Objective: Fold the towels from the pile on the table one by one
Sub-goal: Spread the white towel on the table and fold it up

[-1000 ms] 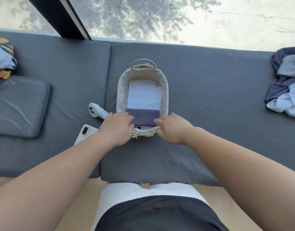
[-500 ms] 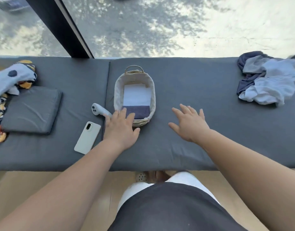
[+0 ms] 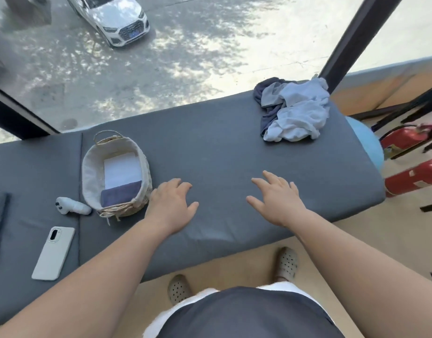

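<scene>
A crumpled pile of towels (image 3: 295,113), pale blue, white and dark navy, lies at the far right of the grey padded table (image 3: 224,152). A woven basket (image 3: 88,172) with a cloth lining stands at the left and holds a folded white towel (image 3: 122,170) and a folded navy towel (image 3: 120,195). My left hand (image 3: 171,203) hovers just right of the basket, fingers loosely spread, holding nothing. My right hand (image 3: 276,198) is over the middle of the table with its fingers spread toward the pile, also holding nothing.
A white controller (image 3: 72,207) and a pale phone (image 3: 54,252) lie left of the basket. Red fire extinguishers (image 3: 414,176) and a blue ball (image 3: 368,142) sit on the floor past the table's right end. A window runs behind the table.
Both hands have left the basket and the folded navy towel in it. They moved right across the table, and my view swung right toward the pile.
</scene>
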`<state>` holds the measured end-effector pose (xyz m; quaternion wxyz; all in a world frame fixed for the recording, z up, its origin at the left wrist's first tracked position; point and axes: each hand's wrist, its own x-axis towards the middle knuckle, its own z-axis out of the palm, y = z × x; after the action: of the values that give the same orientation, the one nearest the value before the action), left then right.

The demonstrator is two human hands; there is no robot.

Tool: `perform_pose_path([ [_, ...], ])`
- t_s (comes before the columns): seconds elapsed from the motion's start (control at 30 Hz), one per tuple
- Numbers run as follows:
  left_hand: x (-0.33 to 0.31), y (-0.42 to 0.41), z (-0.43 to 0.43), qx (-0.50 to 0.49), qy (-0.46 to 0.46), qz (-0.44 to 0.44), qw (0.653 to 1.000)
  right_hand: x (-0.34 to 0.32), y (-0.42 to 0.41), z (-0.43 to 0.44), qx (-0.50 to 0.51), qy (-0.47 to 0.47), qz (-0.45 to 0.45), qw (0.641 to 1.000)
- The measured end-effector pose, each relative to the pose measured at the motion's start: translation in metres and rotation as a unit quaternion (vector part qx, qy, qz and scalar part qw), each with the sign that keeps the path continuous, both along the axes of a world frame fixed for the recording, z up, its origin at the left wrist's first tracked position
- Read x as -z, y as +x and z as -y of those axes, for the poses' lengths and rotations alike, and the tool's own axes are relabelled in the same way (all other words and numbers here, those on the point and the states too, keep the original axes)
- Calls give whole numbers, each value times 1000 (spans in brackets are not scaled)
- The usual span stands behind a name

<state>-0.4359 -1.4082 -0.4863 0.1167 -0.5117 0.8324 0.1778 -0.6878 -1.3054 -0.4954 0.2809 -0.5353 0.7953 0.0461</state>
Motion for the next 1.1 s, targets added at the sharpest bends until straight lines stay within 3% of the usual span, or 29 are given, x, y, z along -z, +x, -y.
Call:
perform_pose_path([
  [0.2, 5, -161, -27, -11, 34, -3, 999, 6, -164, -19, 19, 5, 9, 1000],
  [0.37, -2, -249, -34, -16, 47, -11, 999, 1, -258, -20, 22, 29, 5, 999],
  [0.77, 37, -373, 41, 0, 105, -38, 994, 28, -347, 40, 25, 89, -6, 996],
  [0.93, 51, -419, 84, 13, 107, -9, 994, 42, -388, 88, 1, 94, -3, 996],
  [1.1, 84, -459, 124, 22, 117, 60, 991, 79, -412, 139, -86, 107, 34, 990],
])
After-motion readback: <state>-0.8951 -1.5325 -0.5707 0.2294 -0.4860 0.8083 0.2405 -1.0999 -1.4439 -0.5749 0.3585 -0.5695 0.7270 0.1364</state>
